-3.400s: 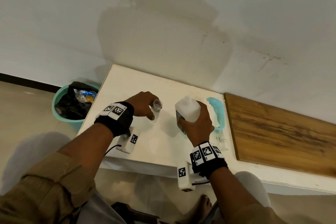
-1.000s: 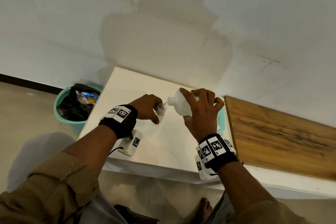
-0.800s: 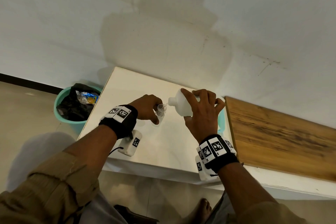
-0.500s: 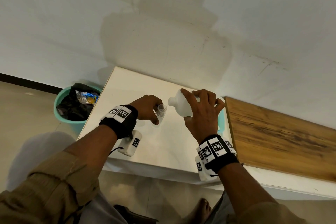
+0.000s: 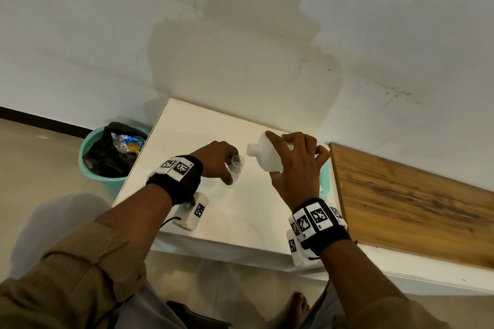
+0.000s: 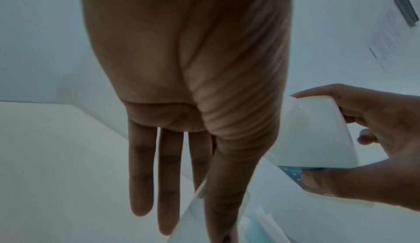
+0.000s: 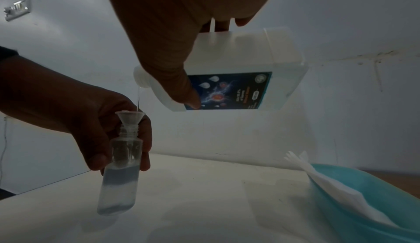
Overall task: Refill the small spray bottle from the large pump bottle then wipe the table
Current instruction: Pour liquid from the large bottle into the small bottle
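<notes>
Since three seconds ago the large bottle [image 5: 267, 153] has gone from upright to tipped on its side, its open neck toward nine o'clock over the small bottle [image 5: 235, 168]. From the head view, the right hand [image 5: 295, 168] grips the large bottle above the white bench [image 5: 240, 211], while the left hand [image 5: 213, 159] holds the small bottle standing at the bench's middle; a teal bin [image 5: 107, 176] sits at nine o'clock. In the left wrist view, three fingers [image 6: 141, 175] hang straight. From the right wrist view, a thin stream [image 7: 138, 101] falls into a funnel [image 7: 130, 116] seated in the small bottle, about half full; a teal tray [image 7: 363, 202] lies at four o'clock.
</notes>
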